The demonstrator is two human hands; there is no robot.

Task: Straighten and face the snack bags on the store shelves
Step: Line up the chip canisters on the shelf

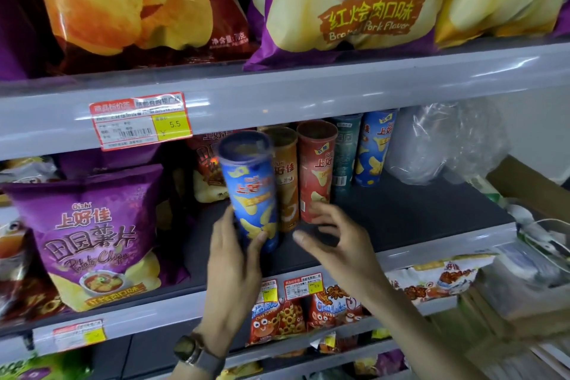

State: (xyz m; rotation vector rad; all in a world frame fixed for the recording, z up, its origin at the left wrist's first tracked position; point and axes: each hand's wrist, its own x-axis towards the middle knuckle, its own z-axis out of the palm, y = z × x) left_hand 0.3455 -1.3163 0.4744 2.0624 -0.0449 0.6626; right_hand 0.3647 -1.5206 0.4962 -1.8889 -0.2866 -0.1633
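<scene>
Nearest us, at six o'clock, a grey wristwatch (191,348) sits on the left forearm, which rises to the left hand (234,262). We record that hand wrapped round the lower part of a tilted blue cylindrical crisp canister (249,191) at the front of the dark middle shelf (401,213). At its three o'clock the right hand (336,241) hovers, fingers spread, holding nothing, by a red cylindrical canister (314,173). A purple potato-chip bag (89,234) stands at nine o'clock.

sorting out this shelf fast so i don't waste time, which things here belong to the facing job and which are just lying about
Job: blue can in the left hand, orange can, red can by the right hand, purple chip bag.
Lying about: clear plastic bags, cardboard box, white cable.
</scene>
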